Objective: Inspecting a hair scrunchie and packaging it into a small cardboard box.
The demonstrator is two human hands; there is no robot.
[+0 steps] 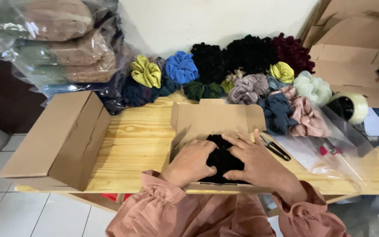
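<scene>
Both hands — left hand (191, 161) and right hand (255, 163) — press flat, fingers spread (not clamped), on black scrunchies (223, 159) in the open cardboard box (216, 117); scissors (273, 147) lie just right.

Single view only — a head-worn camera looking steeply down and forward over the person's own forearms, at close range. The left hand (192, 161) and right hand (258, 163) sit low and centre in frame; beyond them the wooden table (137, 140) runs to a pale wall (216, 19) directly ahead. Tiled floor (23, 215) shows below-left of the hands. No second view — nothing shared.
</scene>
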